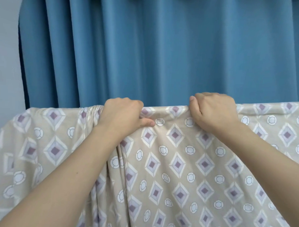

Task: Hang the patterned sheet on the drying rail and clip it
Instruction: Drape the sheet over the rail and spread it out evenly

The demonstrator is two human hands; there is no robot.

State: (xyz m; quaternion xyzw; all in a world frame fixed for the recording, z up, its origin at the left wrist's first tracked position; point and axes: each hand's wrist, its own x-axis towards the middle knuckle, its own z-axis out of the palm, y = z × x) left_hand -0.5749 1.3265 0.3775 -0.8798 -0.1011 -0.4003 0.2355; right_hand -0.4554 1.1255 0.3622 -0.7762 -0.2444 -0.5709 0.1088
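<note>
A beige patterned sheet [185, 166] with purple diamonds and white rings is draped over a drying rail, which lies hidden under its top fold. My left hand [123, 114] grips the sheet at the top edge, left of centre, where the cloth bunches into folds. My right hand [212, 111] pinches the top fold a little to the right, thumb up. The stretch of sheet between both hands is pulled fairly flat. No clip is in view.
A blue pleated curtain [157, 45] hangs close behind the rail across the whole view. A pale wall [5, 64] shows at the far left. The sheet falls toward me and fills the lower half of the frame.
</note>
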